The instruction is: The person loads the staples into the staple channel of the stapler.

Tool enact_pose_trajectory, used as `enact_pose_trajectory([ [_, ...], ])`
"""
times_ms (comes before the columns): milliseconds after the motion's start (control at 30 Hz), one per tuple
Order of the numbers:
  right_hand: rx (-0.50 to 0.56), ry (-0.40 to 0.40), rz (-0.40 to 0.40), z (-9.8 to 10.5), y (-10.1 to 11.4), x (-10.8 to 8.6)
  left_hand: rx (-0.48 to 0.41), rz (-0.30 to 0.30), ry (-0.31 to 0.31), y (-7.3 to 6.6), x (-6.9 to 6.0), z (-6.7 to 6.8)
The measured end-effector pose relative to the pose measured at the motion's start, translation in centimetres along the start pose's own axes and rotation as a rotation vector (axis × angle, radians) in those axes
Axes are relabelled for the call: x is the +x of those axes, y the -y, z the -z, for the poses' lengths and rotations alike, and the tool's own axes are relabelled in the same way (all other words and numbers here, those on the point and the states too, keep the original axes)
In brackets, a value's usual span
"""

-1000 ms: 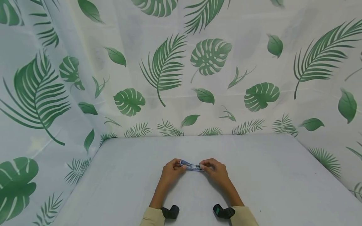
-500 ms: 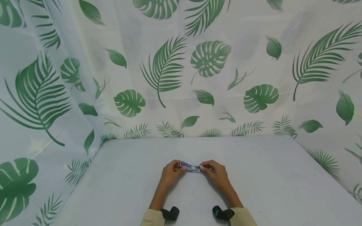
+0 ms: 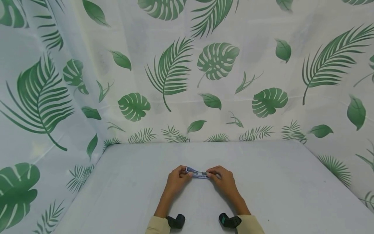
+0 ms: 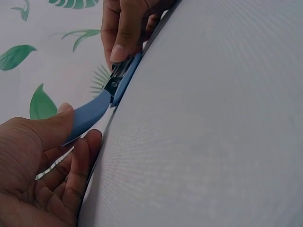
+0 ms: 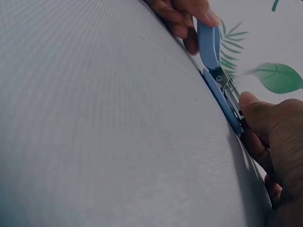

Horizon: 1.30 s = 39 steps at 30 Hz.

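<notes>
A small blue stapler (image 3: 200, 174) is held just above or on the table, its blue cover swung far back from the metal magazine. My left hand (image 3: 176, 178) pinches the cover (image 4: 87, 118) between thumb and fingers. At the other end, my right hand (image 3: 223, 178) grips the magazine and base, thumb on top and fingers beneath. In the right wrist view the metal magazine (image 5: 232, 97) stands slightly apart from the blue base (image 5: 221, 100), with the hinge between cover and base in sight. My right fingertips hide the far end of the magazine.
A white-covered table (image 3: 131, 195) spreads out around both hands. White cloth walls (image 3: 181, 81) with green leaf prints enclose its back and sides. Black wrist cameras sit at both cuffs, the left one (image 3: 176, 221) and the right one (image 3: 229, 220).
Both hands keep their hold on the stapler, with hardly any movement. The head view has shifted very slightly.
</notes>
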State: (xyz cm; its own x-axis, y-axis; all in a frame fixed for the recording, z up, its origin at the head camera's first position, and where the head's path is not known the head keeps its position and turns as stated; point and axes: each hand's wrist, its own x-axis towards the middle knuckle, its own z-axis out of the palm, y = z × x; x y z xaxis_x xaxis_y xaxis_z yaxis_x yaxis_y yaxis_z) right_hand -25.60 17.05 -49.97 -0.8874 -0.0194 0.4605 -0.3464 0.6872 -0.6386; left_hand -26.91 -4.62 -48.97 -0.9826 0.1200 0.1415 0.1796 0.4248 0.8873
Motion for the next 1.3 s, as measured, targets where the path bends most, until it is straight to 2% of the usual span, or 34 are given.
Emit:
enact_pose_trajectory([
  [167, -0.023, -0.007, 0.036, 0.0, 0.0, 0.0, 0.002, 0.000, 0.005, -0.1, 0.0, 0.0],
  [367, 0.013, -0.043, 0.049, -0.1, 0.1, 0.1, -0.004, -0.017, 0.009, -0.3, 0.0, 0.2],
  [533, -0.038, -0.062, -0.050, -0.4, 0.6, 0.4, -0.010, -0.028, 0.002, -0.4, 0.0, 0.1],
  [667, -0.085, -0.024, -0.157, -0.5, 1.1, 0.7, 0.005, -0.021, 0.002, -0.3, 0.0, 0.0],
  [767, -0.102, 0.003, -0.196, -0.5, 1.5, 1.0, 0.011, -0.020, 0.001, -0.3, 0.0, 0.0],
  [1300, -0.096, 0.057, -0.242, -0.6, 1.7, 1.4, 0.005, -0.030, -0.006, -0.3, -0.2, 0.0],
])
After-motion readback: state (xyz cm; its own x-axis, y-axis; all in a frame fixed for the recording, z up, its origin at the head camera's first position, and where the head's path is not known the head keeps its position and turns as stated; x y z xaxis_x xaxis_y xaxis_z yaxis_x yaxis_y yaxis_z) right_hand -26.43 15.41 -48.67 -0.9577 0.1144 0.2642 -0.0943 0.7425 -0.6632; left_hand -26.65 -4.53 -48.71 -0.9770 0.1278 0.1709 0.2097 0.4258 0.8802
